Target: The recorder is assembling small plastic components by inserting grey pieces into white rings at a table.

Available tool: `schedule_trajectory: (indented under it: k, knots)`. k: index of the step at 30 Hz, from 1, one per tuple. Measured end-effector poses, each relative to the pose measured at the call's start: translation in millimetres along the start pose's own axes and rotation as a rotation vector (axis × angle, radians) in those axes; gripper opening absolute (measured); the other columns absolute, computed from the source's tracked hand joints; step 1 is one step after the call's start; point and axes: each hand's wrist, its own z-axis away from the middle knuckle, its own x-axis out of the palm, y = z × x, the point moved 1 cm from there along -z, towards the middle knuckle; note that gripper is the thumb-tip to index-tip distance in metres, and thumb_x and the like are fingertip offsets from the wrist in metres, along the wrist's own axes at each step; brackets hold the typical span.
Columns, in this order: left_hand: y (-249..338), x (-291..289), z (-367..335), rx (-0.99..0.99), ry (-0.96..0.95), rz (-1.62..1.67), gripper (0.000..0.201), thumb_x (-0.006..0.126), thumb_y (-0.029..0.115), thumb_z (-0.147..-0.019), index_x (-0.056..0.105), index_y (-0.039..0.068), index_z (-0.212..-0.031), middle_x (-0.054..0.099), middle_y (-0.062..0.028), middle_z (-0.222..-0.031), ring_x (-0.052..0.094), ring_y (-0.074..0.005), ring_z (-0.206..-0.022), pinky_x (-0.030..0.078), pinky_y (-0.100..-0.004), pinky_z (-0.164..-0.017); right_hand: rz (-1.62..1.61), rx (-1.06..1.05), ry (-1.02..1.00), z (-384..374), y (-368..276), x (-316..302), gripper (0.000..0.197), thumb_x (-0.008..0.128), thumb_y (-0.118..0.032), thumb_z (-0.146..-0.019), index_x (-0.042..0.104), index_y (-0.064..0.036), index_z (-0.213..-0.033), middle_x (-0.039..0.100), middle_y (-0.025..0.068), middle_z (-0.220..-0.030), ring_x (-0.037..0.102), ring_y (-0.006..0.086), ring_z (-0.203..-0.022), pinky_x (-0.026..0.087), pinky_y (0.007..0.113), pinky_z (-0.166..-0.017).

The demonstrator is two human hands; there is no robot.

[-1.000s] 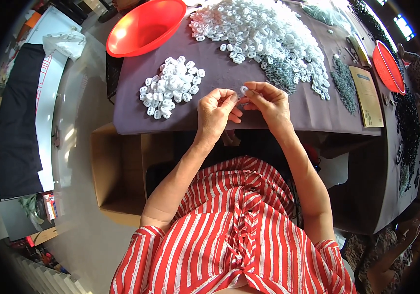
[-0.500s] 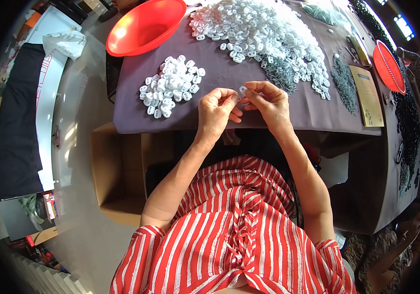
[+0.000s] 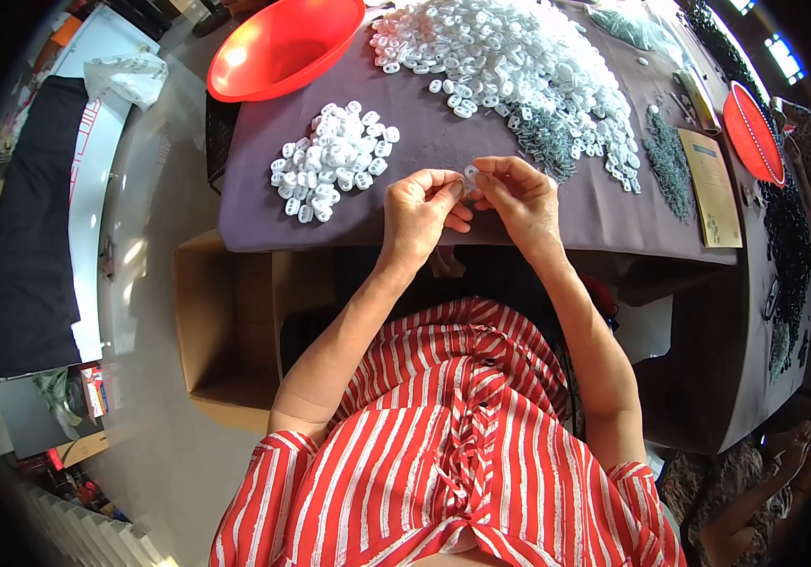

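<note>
Both hands meet fingertip to fingertip just above the near part of the cloth-covered table. Between thumb and forefinger my right hand pinches a small white plastic piece, rounded like the ones in the piles. My left hand is closed in a pinch against it; whatever its fingertips hold is too small and covered to name. To the left lies a small pile of white oval two-holed pieces. Beyond the hands spreads a much larger heap of white pieces, with small grey coiled bits along its near edge.
A red basin stands at the table's far left. On the right are more grey bits, a tan booklet and a red basket. An open cardboard box sits below the left table edge. Another person's arm shows lower right.
The hands stay almost in place; the fingertips have drawn slightly closer together around the white piece. The whole view has shifted a little.
</note>
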Motion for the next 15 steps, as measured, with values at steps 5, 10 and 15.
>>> schedule_trajectory:
  k: [5, 10, 15]
  knots:
    - [1.7, 0.4, 0.1, -0.002, 0.006, -0.032, 0.014, 0.056, 0.007, -0.087, 0.061, -0.006, -0.091, 0.063, -0.009, -0.076, 0.061, -0.0131, -0.058, 0.052, -0.0234, -0.05, 0.19, -0.045, -0.035, 3.3, -2.4, 2.1, 0.014, 0.06, -0.005, -0.085, 0.063, -0.0004, -0.098, 0.064, 0.0014, -0.08, 0.059, 0.0063, -0.072, 0.05, 0.02, -0.066]
    - [2.4, 1.5, 0.0, -0.005, 0.021, 0.032, 0.015, 0.058, 0.008, -0.086, 0.062, -0.005, -0.091, 0.064, -0.0095, -0.075, 0.061, -0.0129, -0.057, 0.052, -0.023, -0.049, 0.102, -0.018, -0.056, 2.7, -0.3, 2.4, 0.018, 0.06, -0.004, -0.084, 0.061, 0.0007, -0.101, 0.065, 0.0029, -0.079, 0.058, 0.0059, -0.072, 0.048, 0.021, -0.064]
    - [1.7, 2.0, -1.7, -0.029, 0.029, 0.092, 0.015, 0.06, 0.009, -0.085, 0.063, -0.004, -0.092, 0.065, -0.0093, -0.075, 0.061, -0.0121, -0.057, 0.051, -0.0223, -0.048, 0.128, -0.022, -0.061, 2.1, -1.4, 1.3, 0.023, 0.061, -0.003, -0.082, 0.059, -0.0002, -0.104, 0.065, 0.0026, -0.082, 0.058, 0.0056, -0.075, 0.048, 0.021, -0.066]
